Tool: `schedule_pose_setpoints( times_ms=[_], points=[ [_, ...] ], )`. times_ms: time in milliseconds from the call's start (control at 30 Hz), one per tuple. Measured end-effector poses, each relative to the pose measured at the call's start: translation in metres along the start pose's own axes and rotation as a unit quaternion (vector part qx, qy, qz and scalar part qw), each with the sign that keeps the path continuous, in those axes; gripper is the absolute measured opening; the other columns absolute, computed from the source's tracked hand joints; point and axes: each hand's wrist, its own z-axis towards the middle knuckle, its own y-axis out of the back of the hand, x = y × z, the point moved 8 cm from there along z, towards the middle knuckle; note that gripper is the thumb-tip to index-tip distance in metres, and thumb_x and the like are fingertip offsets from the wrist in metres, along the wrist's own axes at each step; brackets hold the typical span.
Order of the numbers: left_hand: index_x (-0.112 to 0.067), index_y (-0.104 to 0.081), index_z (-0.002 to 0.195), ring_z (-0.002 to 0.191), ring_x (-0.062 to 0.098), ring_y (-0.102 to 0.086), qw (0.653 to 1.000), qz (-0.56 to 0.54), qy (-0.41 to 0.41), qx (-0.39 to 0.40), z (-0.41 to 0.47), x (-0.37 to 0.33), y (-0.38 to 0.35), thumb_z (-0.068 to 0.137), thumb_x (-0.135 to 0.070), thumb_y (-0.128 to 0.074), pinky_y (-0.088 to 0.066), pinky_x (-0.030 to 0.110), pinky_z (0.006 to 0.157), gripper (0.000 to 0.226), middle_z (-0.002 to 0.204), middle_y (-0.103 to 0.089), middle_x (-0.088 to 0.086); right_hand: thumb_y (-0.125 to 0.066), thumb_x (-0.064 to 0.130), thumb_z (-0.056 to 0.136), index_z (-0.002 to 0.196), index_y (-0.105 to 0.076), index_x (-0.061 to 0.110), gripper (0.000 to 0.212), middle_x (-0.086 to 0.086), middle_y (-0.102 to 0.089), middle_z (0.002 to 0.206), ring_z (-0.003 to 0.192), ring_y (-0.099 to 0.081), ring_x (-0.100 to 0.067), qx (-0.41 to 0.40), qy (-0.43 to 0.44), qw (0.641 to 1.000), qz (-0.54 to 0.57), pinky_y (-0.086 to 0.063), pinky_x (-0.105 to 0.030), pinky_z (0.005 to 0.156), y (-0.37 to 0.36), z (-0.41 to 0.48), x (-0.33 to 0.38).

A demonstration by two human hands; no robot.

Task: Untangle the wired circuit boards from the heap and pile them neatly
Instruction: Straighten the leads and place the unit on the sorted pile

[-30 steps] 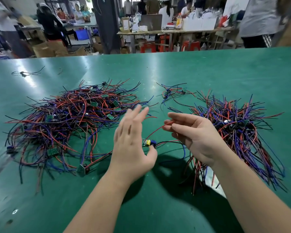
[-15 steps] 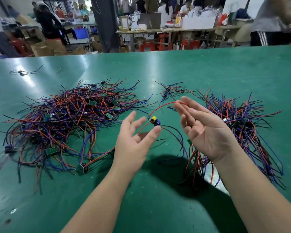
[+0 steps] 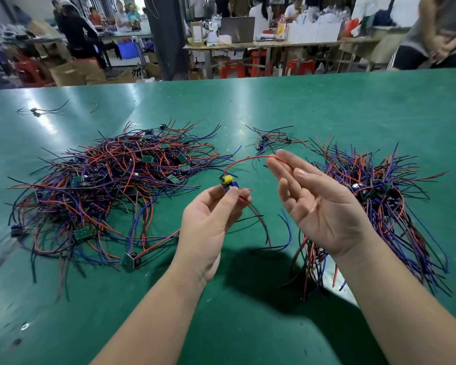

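A tangled heap [image 3: 111,191] of small green circuit boards with red, blue and black wires lies on the green table [image 3: 327,106] at the left. A second pile [image 3: 379,201] of wired boards with their wires combed one way lies at the right. My left hand [image 3: 211,222] pinches one small board [image 3: 228,183] with a yellow part, raised between the two piles. Its red wire [image 3: 248,158] arcs up to my right hand [image 3: 319,198], which is held palm up with straight fingers, the wire lying across the fingertips. Its other wires hang down to the table.
A small cluster of wired boards [image 3: 271,139] lies behind my hands. One stray wired board [image 3: 34,110] sits far left near the table's back edge. Beyond the table are workbenches, red stools, cardboard boxes and several people.
My left hand has lifted the board higher and turned it. My right hand has opened from a pinch on the red wire to a flat palm and slid along the wire.
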Motion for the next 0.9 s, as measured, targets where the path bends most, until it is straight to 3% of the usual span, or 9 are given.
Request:
schedule_pose_setpoints(
  times_ms=[133, 400, 500, 567, 633, 700, 767, 833, 900],
  points=[
    [-0.006, -0.067, 0.089, 0.055, 0.012, -0.065, 0.999, -0.036, 0.018, 0.021, 0.000, -0.002, -0.003, 0.074, -0.022, -0.063, -0.054, 0.019, 0.056, 0.023, 0.067, -0.069, 0.006, -0.053, 0.001, 0.073, 0.113, -0.057, -0.002, 0.040, -0.012, -0.072, 0.103, 0.100, -0.069, -0.015, -0.015, 0.025, 0.999, 0.016, -0.055, -0.016, 0.072, 0.004, 0.002, 0.009],
    [-0.005, -0.066, 0.095, 0.048, 0.010, -0.059, 0.998, -0.007, 0.043, 0.050, -0.006, 0.003, -0.009, 0.073, -0.025, -0.064, -0.054, 0.020, 0.054, 0.030, 0.066, -0.069, 0.005, -0.054, -0.001, 0.071, 0.110, -0.059, 0.002, 0.039, -0.011, -0.073, 0.095, 0.092, -0.071, -0.017, -0.062, 0.058, 0.996, -0.037, -0.053, -0.017, 0.066, 0.015, 0.005, 0.016],
    [-0.009, -0.063, 0.099, 0.045, 0.010, -0.056, 0.998, 0.000, 0.059, 0.017, -0.004, 0.007, -0.005, 0.078, -0.025, -0.064, -0.053, 0.021, 0.052, 0.026, 0.066, -0.068, 0.004, -0.054, 0.006, 0.073, 0.111, -0.062, 0.010, 0.039, -0.006, -0.072, 0.102, 0.091, -0.071, -0.020, -0.048, 0.068, 0.992, -0.090, -0.051, -0.019, 0.063, 0.008, 0.001, 0.027],
    [-0.016, -0.057, 0.109, 0.045, 0.011, -0.056, 0.997, 0.009, 0.065, -0.026, 0.002, 0.008, 0.003, 0.092, -0.018, -0.057, -0.053, 0.023, 0.050, 0.018, 0.065, -0.069, 0.003, -0.054, 0.008, 0.073, 0.114, -0.061, 0.011, 0.041, -0.006, -0.072, 0.106, 0.090, -0.071, -0.020, -0.034, 0.073, 0.987, -0.140, -0.049, -0.020, 0.062, -0.004, 0.004, 0.038],
    [-0.021, -0.049, 0.117, 0.052, 0.012, -0.062, 0.992, 0.104, 0.019, -0.068, 0.008, 0.001, 0.015, 0.098, -0.013, -0.048, -0.054, 0.026, 0.055, 0.021, 0.071, -0.071, 0.000, -0.053, 0.005, 0.078, 0.119, -0.057, 0.007, 0.041, -0.010, -0.071, 0.109, 0.092, -0.070, -0.021, -0.023, 0.080, 0.979, -0.186, -0.049, -0.020, 0.062, -0.020, 0.015, 0.051],
    [-0.024, -0.046, 0.123, 0.072, 0.012, -0.067, 0.955, 0.273, -0.075, -0.090, 0.009, -0.014, 0.023, 0.097, -0.010, -0.047, -0.053, 0.030, 0.073, 0.029, 0.084, -0.071, -0.005, -0.048, -0.003, 0.085, 0.121, -0.053, 0.005, 0.037, -0.012, -0.070, 0.110, 0.093, -0.070, -0.024, -0.023, 0.091, 0.968, -0.233, -0.050, -0.023, 0.063, -0.038, 0.034, 0.065],
    [-0.023, -0.042, 0.131, 0.094, 0.013, -0.061, 0.894, 0.423, -0.130, -0.071, 0.006, -0.021, 0.023, 0.090, -0.006, -0.050, -0.044, 0.028, 0.088, 0.045, 0.102, -0.066, -0.008, -0.047, -0.005, 0.087, 0.113, -0.054, 0.007, 0.029, -0.010, -0.068, 0.106, 0.090, -0.071, -0.026, -0.029, 0.121, 0.944, -0.305, -0.050, -0.026, 0.063, -0.057, 0.058, 0.083],
    [-0.018, -0.028, 0.143, 0.114, 0.022, -0.049, 0.809, 0.572, -0.122, -0.053, 0.005, -0.016, 0.023, 0.082, -0.009, -0.054, -0.034, 0.032, 0.098, 0.067, 0.124, -0.054, 0.001, -0.048, -0.004, 0.088, 0.099, -0.055, 0.008, 0.018, -0.006, -0.063, 0.095, 0.084, -0.071, -0.022, -0.048, 0.149, 0.900, -0.407, -0.050, -0.029, 0.065, -0.072, 0.086, 0.100],
    [-0.021, -0.011, 0.148, 0.123, 0.027, -0.037, 0.707, 0.700, -0.074, -0.061, 0.005, -0.009, 0.027, 0.077, -0.023, -0.057, -0.027, 0.038, 0.103, 0.084, 0.136, -0.041, 0.003, -0.048, -0.001, 0.090, 0.104, -0.052, 0.007, 0.017, -0.005, -0.060, 0.095, 0.085, -0.069, -0.019, -0.086, 0.159, 0.845, -0.503, -0.051, -0.029, 0.068, -0.075, 0.113, 0.112]
  ],
)
